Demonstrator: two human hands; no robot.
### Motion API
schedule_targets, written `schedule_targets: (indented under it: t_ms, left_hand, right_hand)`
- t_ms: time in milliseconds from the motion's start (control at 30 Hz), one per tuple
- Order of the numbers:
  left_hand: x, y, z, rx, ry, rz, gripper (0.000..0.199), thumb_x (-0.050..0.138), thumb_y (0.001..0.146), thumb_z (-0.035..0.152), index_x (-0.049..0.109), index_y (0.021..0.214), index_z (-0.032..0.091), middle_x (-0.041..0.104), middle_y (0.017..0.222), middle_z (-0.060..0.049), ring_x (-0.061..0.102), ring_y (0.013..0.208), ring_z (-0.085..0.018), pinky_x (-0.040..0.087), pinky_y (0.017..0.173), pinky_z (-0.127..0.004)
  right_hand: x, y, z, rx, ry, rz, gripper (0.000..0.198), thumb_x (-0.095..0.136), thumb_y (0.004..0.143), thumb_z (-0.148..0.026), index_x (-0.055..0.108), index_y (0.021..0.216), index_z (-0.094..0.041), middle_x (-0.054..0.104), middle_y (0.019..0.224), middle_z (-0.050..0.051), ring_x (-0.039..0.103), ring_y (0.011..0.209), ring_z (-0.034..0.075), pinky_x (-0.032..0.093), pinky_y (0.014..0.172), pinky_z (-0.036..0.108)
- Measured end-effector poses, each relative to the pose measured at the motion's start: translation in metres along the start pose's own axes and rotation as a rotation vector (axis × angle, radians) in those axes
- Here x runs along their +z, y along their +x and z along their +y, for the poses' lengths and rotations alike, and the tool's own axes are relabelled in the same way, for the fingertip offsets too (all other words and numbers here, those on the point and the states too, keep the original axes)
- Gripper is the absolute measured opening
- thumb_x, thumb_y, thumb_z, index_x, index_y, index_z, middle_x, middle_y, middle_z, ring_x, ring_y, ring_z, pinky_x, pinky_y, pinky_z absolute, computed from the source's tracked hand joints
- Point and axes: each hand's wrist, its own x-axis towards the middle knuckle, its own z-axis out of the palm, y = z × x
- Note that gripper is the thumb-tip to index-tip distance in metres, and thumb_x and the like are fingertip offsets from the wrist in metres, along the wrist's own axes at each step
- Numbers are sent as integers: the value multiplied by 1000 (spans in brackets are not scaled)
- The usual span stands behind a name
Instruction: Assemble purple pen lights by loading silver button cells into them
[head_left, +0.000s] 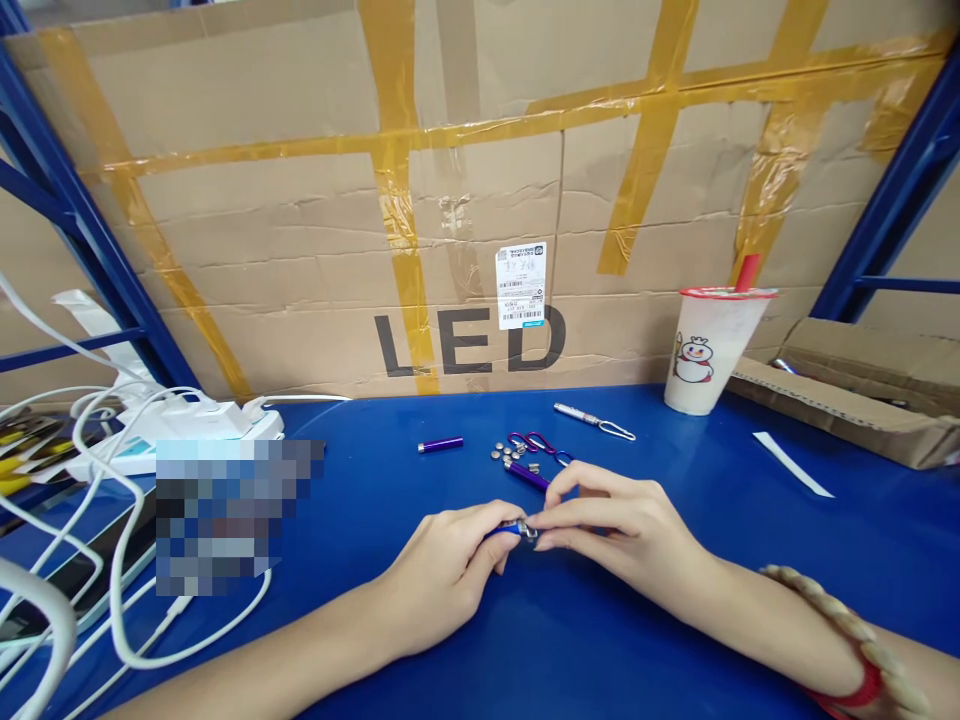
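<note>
My left hand (452,562) is closed round a small blue keychain flashlight (507,528), its metal end sticking out to the right. At that end, my right hand (611,515) pinches the metal part between thumb and fingertips; the fingers partly hide it. Just beyond the hands lies a purple flashlight tube (527,475), partly behind my right fingers. Several button cells (497,452) are scattered beside it, with a dark red carabiner clip (538,443) and a blue clip (563,459). Another purple tube (441,445) lies farther left. A silver flashlight (576,413) with a wire clip lies behind.
A lidded drink cup (694,350) with a red straw stands at the back right, near an open cardboard box (847,400) and a white strip (793,465). White cables (120,560) and a power strip (255,435) crowd the left. A large taped carton (322,250) closes off the back.
</note>
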Motion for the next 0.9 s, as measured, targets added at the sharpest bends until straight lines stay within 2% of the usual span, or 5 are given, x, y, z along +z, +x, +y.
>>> schedule_targets:
  t_ms: [133,367,567,700,900]
  left_hand:
    - [0,0,0,30,-11,-17,25,30,93,29,52,97,19,53,72,2,49,67,-8,35,65,-19]
    - [-4,-2,4,6,-75,-85,19,33,92,28,49,96,18,53,71,2,49,64,-7,36,64,-18]
    - [-4,-5,5,37,-22,-109,17,32,92,26,46,98,18,52,75,2,47,66,-8,35,63,-18]
    - [-2,-6,7,37,-8,-103,17,32,91,24,46,99,18,52,77,1,47,67,-9,35,63,-18]
    - [1,-5,3,37,-16,-54,12,33,90,22,44,91,16,54,84,-1,50,70,-9,37,66,-19]
  right_hand:
    - [0,0,-1,23,-5,29,14,59,78,-33,70,82,-25,57,84,1,52,63,1,38,54,10]
    - [-2,2,-7,18,53,47,14,60,78,-31,69,72,-21,56,79,0,51,64,0,37,56,10]
    - [0,2,-9,97,140,-23,15,62,76,-31,69,68,-21,55,76,1,48,60,0,34,52,10]
    - [2,1,-7,131,164,-64,15,62,76,-32,69,68,-21,56,75,0,48,60,0,34,52,10]
    - [2,1,-9,164,162,-52,16,61,77,-31,69,69,-21,57,76,0,48,61,1,34,52,11]
